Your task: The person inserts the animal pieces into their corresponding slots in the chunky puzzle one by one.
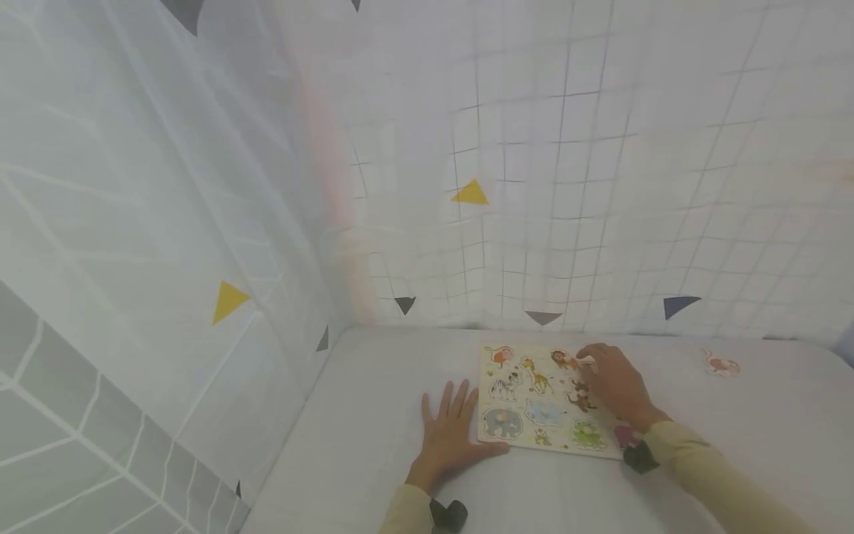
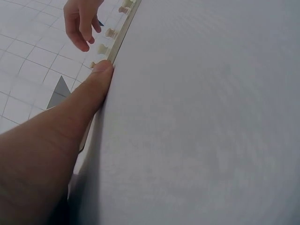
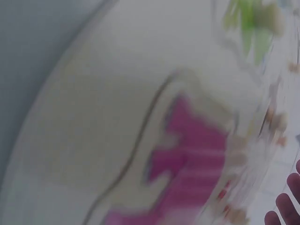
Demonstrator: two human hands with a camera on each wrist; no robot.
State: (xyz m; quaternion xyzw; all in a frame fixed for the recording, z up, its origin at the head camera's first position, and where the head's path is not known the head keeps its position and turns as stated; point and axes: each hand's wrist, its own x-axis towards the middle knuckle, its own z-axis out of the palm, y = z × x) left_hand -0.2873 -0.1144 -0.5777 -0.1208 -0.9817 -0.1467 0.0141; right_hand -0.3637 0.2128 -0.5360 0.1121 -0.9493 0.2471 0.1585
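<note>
A wooden knob puzzle board [image 1: 557,437] with animal pieces lies on the white surface. My left hand [image 1: 448,439] rests spread beside its left side, the thumb along the board's front edge; the left wrist view shows the thumb [image 2: 101,70] against that edge. My right hand [image 1: 615,382] is over the board's far right part, fingertips at the lion piece [image 1: 563,360]. In the left wrist view the right hand [image 2: 82,21] has loosely bent fingers above the pieces' knobs, nothing visible held. Spread fingertips [image 3: 286,206] show at the right wrist view's edge. A magenta shape [image 3: 192,159] fills its middle, blurred.
A loose animal piece [image 1: 722,363] lies on the surface to the right of the board. Elephant [image 1: 502,423], zebra [image 1: 505,387], giraffe [image 1: 537,376] and frog-green [image 1: 588,434] pieces sit on the board. Pale curtains with triangle patterns [image 1: 470,193] hang behind and at the left.
</note>
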